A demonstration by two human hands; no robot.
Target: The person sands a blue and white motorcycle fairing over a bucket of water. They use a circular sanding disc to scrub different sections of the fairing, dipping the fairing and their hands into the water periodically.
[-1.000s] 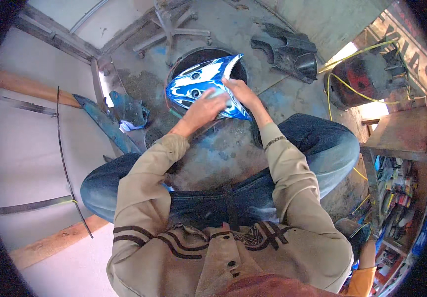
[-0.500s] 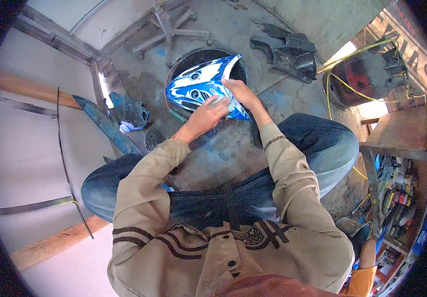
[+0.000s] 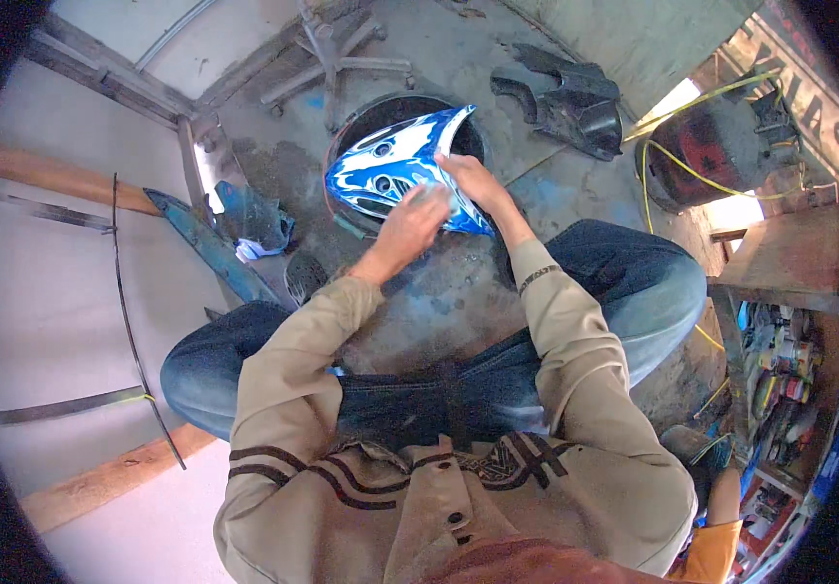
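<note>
A glossy blue-and-white motorcycle fairing panel (image 3: 381, 165) with two round holes rests tilted over a black round basin (image 3: 353, 127). My right hand (image 3: 471, 178) grips the panel's right edge, fingers on its face. My left hand (image 3: 414, 226) presses on the panel's lower right part with its fingers curled. Something pale shows at those fingertips, too blurred and covered to name. The inside of the basin is mostly hidden under the panel.
Black plastic fairing parts (image 3: 575, 102) lie at the far right, near a dark drum (image 3: 702, 161) with a yellow cord (image 3: 645, 180). At the left are dark blue panels (image 3: 210, 248). A metal chair base (image 3: 327, 63) stands behind. Cluttered shelves (image 3: 784, 380) line the right side.
My left hand has slid slightly right and up along the panel. The right hand and the panel have hardly moved.
</note>
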